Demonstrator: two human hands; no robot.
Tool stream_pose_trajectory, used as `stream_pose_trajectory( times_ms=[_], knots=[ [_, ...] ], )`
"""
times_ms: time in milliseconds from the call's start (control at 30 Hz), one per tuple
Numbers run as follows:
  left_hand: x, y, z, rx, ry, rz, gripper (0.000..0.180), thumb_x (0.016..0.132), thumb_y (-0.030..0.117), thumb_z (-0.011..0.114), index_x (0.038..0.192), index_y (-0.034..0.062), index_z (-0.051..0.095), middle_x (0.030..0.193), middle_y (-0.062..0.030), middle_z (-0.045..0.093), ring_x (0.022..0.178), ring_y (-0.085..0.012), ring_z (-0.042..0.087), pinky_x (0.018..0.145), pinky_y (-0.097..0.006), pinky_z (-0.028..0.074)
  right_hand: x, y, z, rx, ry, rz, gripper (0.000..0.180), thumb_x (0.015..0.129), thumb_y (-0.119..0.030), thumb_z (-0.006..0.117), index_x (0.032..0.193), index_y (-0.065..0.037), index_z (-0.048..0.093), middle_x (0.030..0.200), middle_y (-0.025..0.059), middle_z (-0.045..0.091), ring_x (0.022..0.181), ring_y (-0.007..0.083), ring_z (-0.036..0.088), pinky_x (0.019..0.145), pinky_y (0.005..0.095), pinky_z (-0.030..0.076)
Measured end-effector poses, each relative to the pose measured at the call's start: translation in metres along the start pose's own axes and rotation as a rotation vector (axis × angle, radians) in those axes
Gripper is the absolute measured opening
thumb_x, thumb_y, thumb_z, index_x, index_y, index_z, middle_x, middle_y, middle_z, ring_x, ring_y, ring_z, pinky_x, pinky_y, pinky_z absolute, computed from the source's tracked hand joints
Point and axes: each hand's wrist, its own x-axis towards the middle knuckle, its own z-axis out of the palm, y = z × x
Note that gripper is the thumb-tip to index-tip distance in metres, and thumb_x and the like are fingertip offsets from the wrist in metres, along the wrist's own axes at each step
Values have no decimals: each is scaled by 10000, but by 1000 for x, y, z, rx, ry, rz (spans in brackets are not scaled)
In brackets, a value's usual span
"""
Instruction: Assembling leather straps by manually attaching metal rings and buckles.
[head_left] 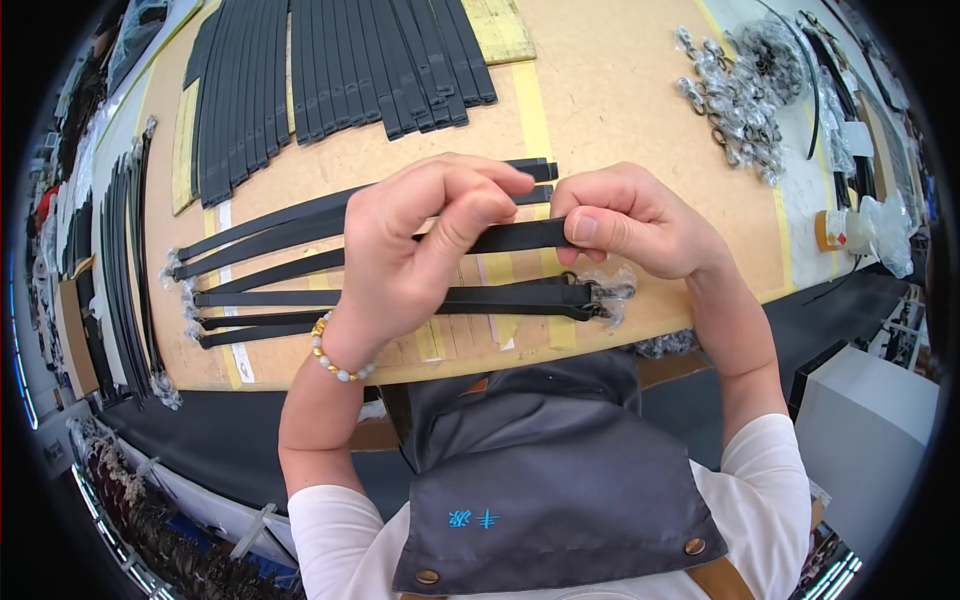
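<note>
A flat black strap [520,237] is stretched between my hands above the table. My right hand [640,222] pinches its right end between thumb and bent index finger. My left hand [405,240] is closed just above the same strap, thumb and index fingertips drawn together; whatever they grip is too small or hidden to make out. Behind that hand the strap passes out of sight. Beneath lie several black straps [270,238] side by side, with plastic-wrapped ends at the left. One bundle has a plastic-wrapped metal clasp [608,296] at its right end.
Rows of black straps [240,110] cover the far left of the tan table [610,90]. A pile of plastic-wrapped metal hardware [735,100] lies at the far right, near a small labelled jar [838,231]. More long straps [125,260] hang along the left edge.
</note>
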Motion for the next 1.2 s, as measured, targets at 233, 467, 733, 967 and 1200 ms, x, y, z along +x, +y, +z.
stream_pose_trajectory(
  times_ms=[233, 467, 733, 967, 1200],
  knots=[
    [-1, 13, 0, -212, -89, -426, 132, 868, 77, 658, 890, -50, 688, 771, -3, 656, 703, -37, 562, 645, -217, 475, 3, 2, 5, 5, 6, 20, 288, 1051, -252, 595, 902, -22, 685, 762, -23, 645, 662, 47, 497, 598, 239, 416],
    [-1, 6, -1, -303, -281, -629, 97, 826, 61, 625, 852, -19, 673, 752, 7, 647, 698, -25, 560, 621, -199, 429, 7, 6, 11, -168, 18, -37, 271, 1030, -249, 626, 911, -18, 704, 722, 0, 633, 643, 72, 503, 576, 266, 414],
    [0, 3, -1, -424, -293, -707, 19, 816, 16, 627, 806, 6, 638, 720, 75, 541, 652, 13, 434, 561, -191, 334, 9, 10, 13, -270, 56, -81, 263, 1013, -245, 649, 891, -18, 703, 691, 27, 608, 621, 88, 496, 557, 281, 403],
    [-1, 2, 0, -393, -307, -702, 20, 790, -3, 640, 804, 7, 632, 742, 75, 544, 689, 16, 435, 587, -191, 337, 9, 12, 13, -277, 70, -92, 260, 1015, -241, 645, 897, -17, 703, 689, 18, 612, 611, 84, 492, 550, 278, 401],
    [5, 16, 0, -392, -276, -666, 69, 771, 22, 645, 837, 8, 628, 760, 68, 549, 702, 11, 445, 602, -200, 342, 6, 13, 11, -105, 50, 27, 280, 1032, -258, 627, 895, -30, 715, 691, -23, 613, 616, 38, 463, 543, 244, 367]
  ],
)
